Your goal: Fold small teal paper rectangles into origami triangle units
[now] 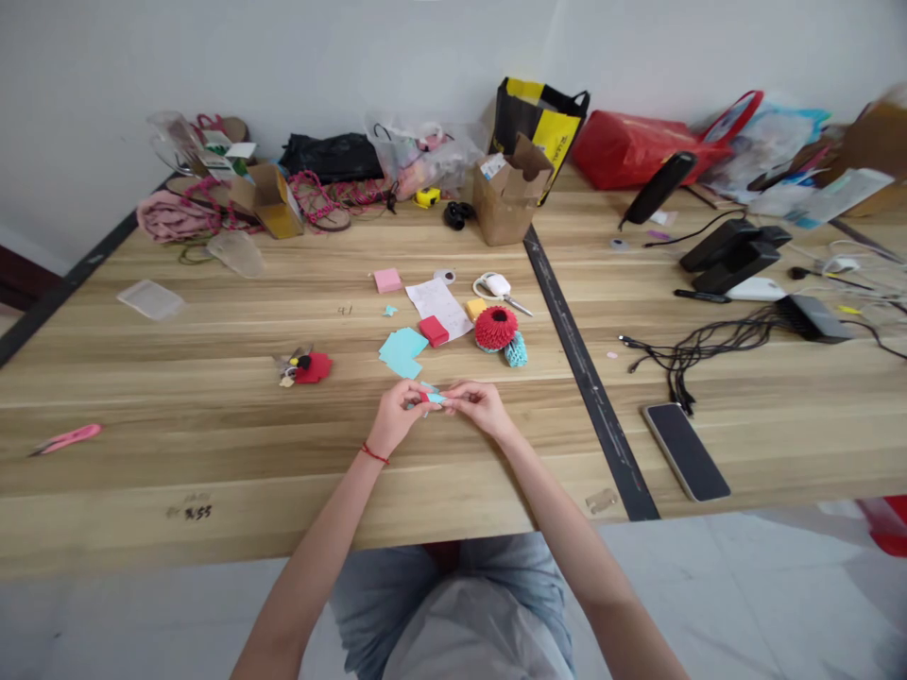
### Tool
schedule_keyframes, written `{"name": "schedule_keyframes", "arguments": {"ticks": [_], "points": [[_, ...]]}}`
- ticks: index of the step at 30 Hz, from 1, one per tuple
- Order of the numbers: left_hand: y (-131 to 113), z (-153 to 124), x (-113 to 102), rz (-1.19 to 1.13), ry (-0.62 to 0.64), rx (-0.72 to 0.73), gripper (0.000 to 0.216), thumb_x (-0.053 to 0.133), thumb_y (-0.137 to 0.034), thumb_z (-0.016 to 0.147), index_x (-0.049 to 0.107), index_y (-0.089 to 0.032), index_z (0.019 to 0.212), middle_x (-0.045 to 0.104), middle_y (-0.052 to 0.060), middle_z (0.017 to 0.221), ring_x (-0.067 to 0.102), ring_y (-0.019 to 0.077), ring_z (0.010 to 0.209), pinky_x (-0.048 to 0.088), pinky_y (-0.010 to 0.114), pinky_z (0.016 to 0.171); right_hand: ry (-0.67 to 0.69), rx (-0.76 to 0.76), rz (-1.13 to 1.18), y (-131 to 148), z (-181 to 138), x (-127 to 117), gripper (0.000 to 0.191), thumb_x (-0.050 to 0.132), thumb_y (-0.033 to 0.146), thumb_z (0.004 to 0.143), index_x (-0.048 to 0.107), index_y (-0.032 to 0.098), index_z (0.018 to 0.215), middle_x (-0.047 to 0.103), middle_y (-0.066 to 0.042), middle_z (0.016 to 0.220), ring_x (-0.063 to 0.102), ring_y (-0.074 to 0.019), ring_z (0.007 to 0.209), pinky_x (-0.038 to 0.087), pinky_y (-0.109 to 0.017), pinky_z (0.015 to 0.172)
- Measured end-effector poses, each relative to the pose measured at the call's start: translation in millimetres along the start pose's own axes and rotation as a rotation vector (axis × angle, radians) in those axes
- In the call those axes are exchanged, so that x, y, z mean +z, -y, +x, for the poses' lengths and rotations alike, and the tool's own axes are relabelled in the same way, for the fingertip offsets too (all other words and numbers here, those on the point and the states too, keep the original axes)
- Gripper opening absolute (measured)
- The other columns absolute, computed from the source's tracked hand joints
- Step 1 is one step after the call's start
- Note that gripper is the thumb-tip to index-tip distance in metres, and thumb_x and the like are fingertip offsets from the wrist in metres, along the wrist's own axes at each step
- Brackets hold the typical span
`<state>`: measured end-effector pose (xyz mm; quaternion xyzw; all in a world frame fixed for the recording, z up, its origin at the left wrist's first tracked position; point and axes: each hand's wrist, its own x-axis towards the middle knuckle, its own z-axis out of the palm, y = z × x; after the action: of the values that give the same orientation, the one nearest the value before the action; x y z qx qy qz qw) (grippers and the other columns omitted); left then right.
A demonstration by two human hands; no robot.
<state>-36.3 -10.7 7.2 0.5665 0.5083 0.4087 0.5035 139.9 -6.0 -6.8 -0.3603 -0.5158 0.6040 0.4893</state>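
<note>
Both my hands meet over the table near its front edge. My left hand [401, 408] pinches a small folded paper piece [434, 398], light blue with a bit of red at its left side. The fingertips of my right hand [476, 404] are closed on the other end of that piece. Just beyond the hands lie light blue paper sheets [402, 352] and a red paper stack [434, 331]. A red folded-paper ball [495, 328] sits to the right, touching a light blue folded-paper piece [517, 349].
A white written sheet [439, 304], pink notes [387, 280], a yellow block [475, 308] and scissors [521, 308] lie farther back. At left is a pink cutter [71, 437]. A phone [686, 451] and black cables [680, 349] lie right. A cardboard box [506, 203] stands behind.
</note>
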Motion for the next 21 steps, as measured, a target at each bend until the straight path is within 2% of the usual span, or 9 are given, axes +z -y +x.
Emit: {"name": "schedule_keyframes", "arguments": {"ticks": [4, 9, 11, 18, 21], "points": [[2, 0, 1, -0.021, -0.025, 0.002, 0.027, 0.072, -0.031, 0.064, 0.056, -0.015, 0.078, 0.068, 0.003, 0.073, 0.062, 0.0128, 0.063, 0.047, 0.023, 0.059, -0.071, -0.013, -0.013, -4, 0, 4, 0.022, 0.075, 0.037, 0.065, 0.070, 0.018, 0.073, 0.070, -0.005, 0.079, 0.064, -0.0150, 0.060, 0.053, -0.027, 0.059], [0, 0, -1, 0.006, 0.036, -0.019, 0.027, 0.073, -0.032, 0.064, 0.057, -0.015, 0.079, 0.068, 0.003, 0.071, 0.062, 0.0133, 0.061, 0.047, 0.023, 0.057, 0.043, 0.028, -0.029, 2, -1, -3, 0.024, 0.075, 0.040, 0.064, 0.070, 0.018, 0.074, 0.070, -0.005, 0.082, 0.064, -0.0157, 0.061, 0.053, -0.029, 0.060], [1, 1, 0, 0.025, 0.041, -0.019, 0.028, 0.073, -0.032, 0.064, 0.058, -0.015, 0.079, 0.068, 0.003, 0.069, 0.061, 0.0133, 0.059, 0.046, 0.023, 0.056, 0.046, 0.047, -0.040, 3, -1, -5, 0.026, 0.075, 0.041, 0.063, 0.069, 0.018, 0.073, 0.070, -0.006, 0.082, 0.064, -0.0160, 0.060, 0.053, -0.029, 0.060], [6, 2, 1, 0.019, 0.015, 0.025, 0.027, 0.070, -0.033, 0.069, 0.055, -0.016, 0.083, 0.066, 0.002, 0.071, 0.061, 0.0135, 0.063, 0.046, 0.024, 0.059, -0.102, 0.066, -0.013, -4, 1, 6, 0.026, 0.076, 0.041, 0.061, 0.069, 0.018, 0.071, 0.071, -0.006, 0.079, 0.064, -0.0168, 0.060, 0.053, -0.029, 0.058], [4, 4, -3, 0.085, -0.001, 0.073, 0.037, 0.069, -0.034, 0.070, 0.053, -0.017, 0.098, 0.066, 0.003, 0.079, 0.062, 0.0155, 0.070, 0.048, 0.027, 0.065, -0.141, 0.051, -0.009, -4, 3, 10, 0.026, 0.076, 0.040, 0.061, 0.068, 0.018, 0.073, 0.071, -0.005, 0.078, 0.064, -0.0164, 0.059, 0.053, -0.030, 0.059]]}}
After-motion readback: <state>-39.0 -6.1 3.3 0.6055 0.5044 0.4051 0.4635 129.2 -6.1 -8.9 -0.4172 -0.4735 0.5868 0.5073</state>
